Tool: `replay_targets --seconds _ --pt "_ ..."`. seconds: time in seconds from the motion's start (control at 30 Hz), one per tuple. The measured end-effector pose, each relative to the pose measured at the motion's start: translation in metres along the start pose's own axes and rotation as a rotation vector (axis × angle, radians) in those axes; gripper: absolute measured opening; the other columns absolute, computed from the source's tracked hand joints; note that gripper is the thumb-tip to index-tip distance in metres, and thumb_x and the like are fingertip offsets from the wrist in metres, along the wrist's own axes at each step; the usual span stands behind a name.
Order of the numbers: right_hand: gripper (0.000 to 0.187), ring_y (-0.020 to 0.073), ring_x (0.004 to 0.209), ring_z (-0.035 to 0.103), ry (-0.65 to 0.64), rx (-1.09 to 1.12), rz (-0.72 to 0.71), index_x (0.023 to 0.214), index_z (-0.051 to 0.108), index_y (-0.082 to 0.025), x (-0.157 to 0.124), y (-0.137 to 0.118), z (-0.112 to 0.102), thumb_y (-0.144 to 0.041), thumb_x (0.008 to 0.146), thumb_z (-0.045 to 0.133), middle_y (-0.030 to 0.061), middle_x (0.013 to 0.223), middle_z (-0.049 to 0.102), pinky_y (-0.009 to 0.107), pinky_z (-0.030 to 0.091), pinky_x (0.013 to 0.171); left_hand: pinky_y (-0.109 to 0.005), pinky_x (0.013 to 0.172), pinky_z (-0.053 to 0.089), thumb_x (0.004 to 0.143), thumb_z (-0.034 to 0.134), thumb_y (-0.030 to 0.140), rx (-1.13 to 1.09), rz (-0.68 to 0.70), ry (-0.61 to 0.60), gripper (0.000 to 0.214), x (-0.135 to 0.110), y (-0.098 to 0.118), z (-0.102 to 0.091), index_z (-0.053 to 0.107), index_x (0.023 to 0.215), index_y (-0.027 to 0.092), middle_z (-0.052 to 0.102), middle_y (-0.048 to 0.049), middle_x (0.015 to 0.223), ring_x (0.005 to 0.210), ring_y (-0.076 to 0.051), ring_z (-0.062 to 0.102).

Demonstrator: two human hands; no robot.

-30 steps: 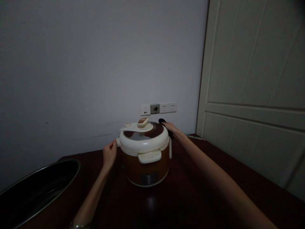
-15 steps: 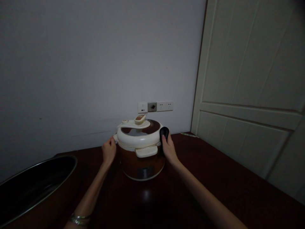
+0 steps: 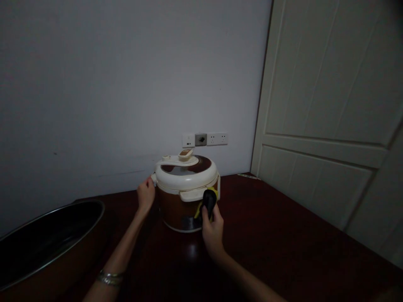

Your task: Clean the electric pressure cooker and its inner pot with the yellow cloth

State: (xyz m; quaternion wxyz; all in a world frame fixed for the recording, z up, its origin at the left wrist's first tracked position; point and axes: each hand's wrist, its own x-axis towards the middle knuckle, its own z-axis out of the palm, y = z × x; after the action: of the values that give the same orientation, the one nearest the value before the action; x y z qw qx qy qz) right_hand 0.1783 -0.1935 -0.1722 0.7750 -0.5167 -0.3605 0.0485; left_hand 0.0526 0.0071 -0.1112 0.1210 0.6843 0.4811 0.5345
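Observation:
A white and brown electric pressure cooker stands upright on the dark table, its lid on. At the cooker's left side, my left hand is closed around the small white side handle. My right hand grips a black and yellow hand tool, whose exact kind I cannot make out. That tool is in front of the cooker's right front, close to the white front handle. Whether it touches the cooker is hard to tell.
A large dark pan with a metal rim sits at the left. Behind the cooker, wall sockets are set in the pale wall. A panelled white door borders the dark red table on the right.
My right hand has brought the black and yellow tool from the cooker's right side round to its front, lower and leftward. My left hand stays at the side handle.

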Motion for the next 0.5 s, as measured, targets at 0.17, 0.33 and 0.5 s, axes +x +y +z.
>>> replay_targets --seconds 0.17,0.33,0.5 --pt "0.036 0.0238 0.093 0.061 -0.082 0.053 0.082 0.102 0.069 -0.014 0.016 -0.004 -0.031 -0.039 0.077 0.061 0.0084 0.098 0.069 0.034 0.047 0.084 -0.028 0.061 0.042 0.081 0.033 0.038 -0.088 -0.009 0.008 0.044 0.001 -0.003 0.002 0.068 0.072 0.012 0.069 -0.0111 0.070 0.066 -0.022 0.059" --pt "0.037 0.0209 0.069 0.063 0.078 0.118 0.324 0.086 0.070 -0.013 0.035 0.014 -0.084 -0.039 0.060 0.072 0.0039 0.078 0.071 0.029 0.050 0.062 -0.027 0.068 0.044 0.076 0.039 0.037 -0.315 -0.047 0.025 0.036 0.004 -0.006 0.004 0.067 0.079 0.014 0.070 -0.0072 0.080 0.077 -0.020 0.060" --pt "0.016 0.0176 0.049 0.059 0.186 0.122 0.648 0.076 0.065 -0.017 0.062 0.062 -0.122 -0.021 0.060 0.063 -0.0004 0.055 0.064 0.027 0.046 0.048 -0.021 0.044 0.034 0.070 0.048 0.039 -0.510 -0.208 -0.024 0.028 0.005 -0.005 0.003 0.063 0.075 0.015 0.050 0.0043 0.046 0.044 -0.012 0.044"
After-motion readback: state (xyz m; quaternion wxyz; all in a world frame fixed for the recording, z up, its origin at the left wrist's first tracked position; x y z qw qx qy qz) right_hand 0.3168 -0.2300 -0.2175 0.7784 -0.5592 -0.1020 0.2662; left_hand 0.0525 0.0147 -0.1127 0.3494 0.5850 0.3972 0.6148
